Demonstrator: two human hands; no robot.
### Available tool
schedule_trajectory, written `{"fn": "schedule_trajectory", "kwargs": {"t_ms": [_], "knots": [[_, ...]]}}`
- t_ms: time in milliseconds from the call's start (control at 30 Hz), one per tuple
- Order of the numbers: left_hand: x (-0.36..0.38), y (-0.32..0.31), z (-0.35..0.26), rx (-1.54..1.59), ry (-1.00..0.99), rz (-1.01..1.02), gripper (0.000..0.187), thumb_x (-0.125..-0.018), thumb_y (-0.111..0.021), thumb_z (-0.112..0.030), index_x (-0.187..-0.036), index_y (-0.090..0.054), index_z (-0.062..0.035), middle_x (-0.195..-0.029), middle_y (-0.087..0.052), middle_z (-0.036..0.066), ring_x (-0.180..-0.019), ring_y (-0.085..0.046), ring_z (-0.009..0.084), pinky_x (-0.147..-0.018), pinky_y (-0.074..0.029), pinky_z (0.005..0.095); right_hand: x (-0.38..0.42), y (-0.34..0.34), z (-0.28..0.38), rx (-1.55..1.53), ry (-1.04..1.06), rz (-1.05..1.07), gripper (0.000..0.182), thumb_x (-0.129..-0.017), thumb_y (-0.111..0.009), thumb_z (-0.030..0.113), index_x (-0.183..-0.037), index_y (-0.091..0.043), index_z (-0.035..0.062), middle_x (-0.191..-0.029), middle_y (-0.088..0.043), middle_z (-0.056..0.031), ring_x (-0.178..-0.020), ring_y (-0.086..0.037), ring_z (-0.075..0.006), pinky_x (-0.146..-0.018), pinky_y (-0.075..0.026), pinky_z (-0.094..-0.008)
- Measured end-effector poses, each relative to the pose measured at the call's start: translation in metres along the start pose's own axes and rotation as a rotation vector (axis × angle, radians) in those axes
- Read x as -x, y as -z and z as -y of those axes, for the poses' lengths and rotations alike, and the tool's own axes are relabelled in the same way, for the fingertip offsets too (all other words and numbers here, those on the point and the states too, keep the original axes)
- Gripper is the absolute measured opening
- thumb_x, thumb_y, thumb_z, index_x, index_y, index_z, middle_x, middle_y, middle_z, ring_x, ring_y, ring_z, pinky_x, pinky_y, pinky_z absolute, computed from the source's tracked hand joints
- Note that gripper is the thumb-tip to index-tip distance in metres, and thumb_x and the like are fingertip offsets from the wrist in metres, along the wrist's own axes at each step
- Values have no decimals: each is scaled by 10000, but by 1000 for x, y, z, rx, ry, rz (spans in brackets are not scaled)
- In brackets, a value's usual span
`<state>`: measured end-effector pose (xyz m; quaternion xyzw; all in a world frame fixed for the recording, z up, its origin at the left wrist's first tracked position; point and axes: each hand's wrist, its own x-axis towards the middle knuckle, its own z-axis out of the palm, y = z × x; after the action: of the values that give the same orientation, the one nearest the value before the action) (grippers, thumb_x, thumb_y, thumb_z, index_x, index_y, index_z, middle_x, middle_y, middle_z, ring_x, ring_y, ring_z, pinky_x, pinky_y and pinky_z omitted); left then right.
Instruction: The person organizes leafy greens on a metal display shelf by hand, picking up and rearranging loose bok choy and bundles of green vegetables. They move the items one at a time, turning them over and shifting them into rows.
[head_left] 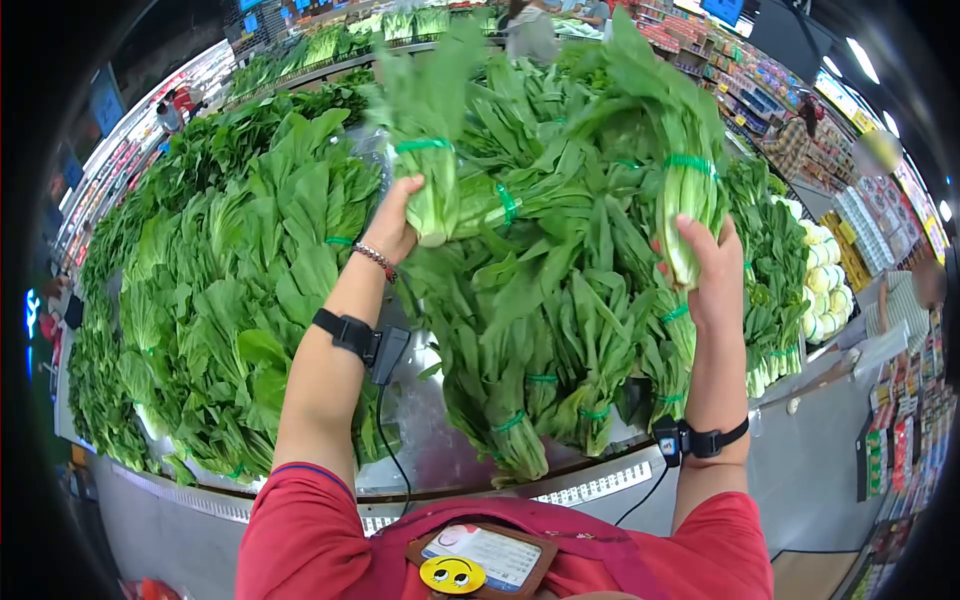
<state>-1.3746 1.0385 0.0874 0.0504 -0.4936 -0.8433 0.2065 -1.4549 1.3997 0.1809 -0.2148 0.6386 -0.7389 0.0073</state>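
Note:
My left hand (393, 222) is closed around the pale stem end of a leafy green bundle (432, 190) tied with green tape. The bundle stands upright, its leaf tips blurred. On the right, my right hand (710, 262) grips the stems of a second taped bundle (690, 190), whose leaves lean up and to the left. Between and below both hands lies a heap of long-leaved green bundles (560, 290), several showing green tape near the stem ends. One taped bundle (490, 206) lies sideways just right of my left hand.
Broad-leaved greens (240, 270) cover the left of the metal display stand (420, 440). White vegetables (825, 270) are stacked at the right. A price strip (590, 487) runs along the front edge. A person in a checked top (795, 140) stands beyond, near shelves.

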Motion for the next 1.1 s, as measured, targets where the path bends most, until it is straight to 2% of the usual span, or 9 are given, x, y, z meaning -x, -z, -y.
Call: {"fn": "schedule_trajectory", "kwargs": {"t_ms": [167, 233, 400, 500, 600, 800, 1000, 1067, 1100], "knots": [[-25, 26, -65, 30, -346, -173, 542, -894, -593, -345, -1272, -446, 14, -1161, -607, 171, -1033, -631, 292, -863, -530, 411, -56, -107, -18, -49, 244, 52, 579, -802, -748, 268, -1208, -453, -21, -1000, -628, -138, -818, -646, -177, -664, -520, -273], [-34, 28, -82, -254, -587, -635, 688, -846, -678, -299, -1327, -314, 31, -1169, -571, 199, -982, -638, 286, -807, -547, 398, -74, -161, -29, -181, 339, 109, 856, -773, -789, 265, -1380, -292, -77, -1265, -516, -211, -1146, -542, -247, -984, -426, -335], [-60, 48, -47, -1101, -590, -933, 947, -762, -776, -315, -1420, -178, 11, -1306, -429, 306, -1126, -539, 412, -996, -424, 453, -110, -287, -99, 114, 448, 91, 1007, -749, -778, 249, -1441, -145, -116, -1419, -328, -317, -1317, -372, -383, -1115, -283, -384], [-64, 68, -13, -1392, -82, -827, 883, -805, -709, -409, -1468, -227, -80, -1376, -390, 274, -1202, -482, 430, -1001, -425, 476, -113, -311, -162, 627, 107, 295, 958, -769, -743, 312, -1441, -196, -96, -1409, -353, -328, -1256, -456, -431, -1061, -377, -439], [-81, 103, -8, -1681, 340, -531, 655, -879, -591, -417, -1409, -405, -80, -1337, -468, 244, -1226, -482, 407, -987, -447, 477, -119, -301, -172, 1207, -150, 990, 903, -771, -725, 408, -1437, -299, -29, -1382, -433, -264, -1227, -503, -390, -1015, -425, -451], [-80, 92, -5, -1679, 201, -427, 611, -866, -626, -285, -1421, -421, -133, -1392, -428, 251, -1164, -541, 403, -982, -455, 445, -60, -236, -108, 1219, 332, 1333, 768, -751, -765, 433, -1384, -453, 130, -1296, -545, -161, -1215, -522, -332, -965, -468, -420], [-78, 63, -7, -1751, 127, -461, 543, -829, -663, -246, -1341, -528, -127, -1384, -445, 203, -1204, -503, 364, -1018, -430, 425, -62, -179, -66, 1081, 510, 1142, 518, -684, -812, 219, -1139, -595, 102, -1125, -630, -122, -1079, -594, -303, -898, -488, -413], [-78, 48, -3, -1717, -457, -315, 431, -825, -657, -242, -1219, -612, -76, -1287, -516, 208, -1185, -510, 354, -1015, -437, 425, -64, -147, -38, 937, 542, 870, 485, -691, -807, 184, -1125, -605, 107, -1055, -652, -125, -1023, -620, -287, -887, -486, -379], [-80, 33, -8, -1656, -403, -186, 525, -819, -674, -295, -1253, -566, -21, -1341, -496, 204, -1188, -509, 370, -1031, -420, 409, -68, -131, -20, 862, 507, 787, 492, -702, -809, 176, -1145, -605, 112, -1041, -657, -102, -998, -625, -256, -880, -486, -360]]}}
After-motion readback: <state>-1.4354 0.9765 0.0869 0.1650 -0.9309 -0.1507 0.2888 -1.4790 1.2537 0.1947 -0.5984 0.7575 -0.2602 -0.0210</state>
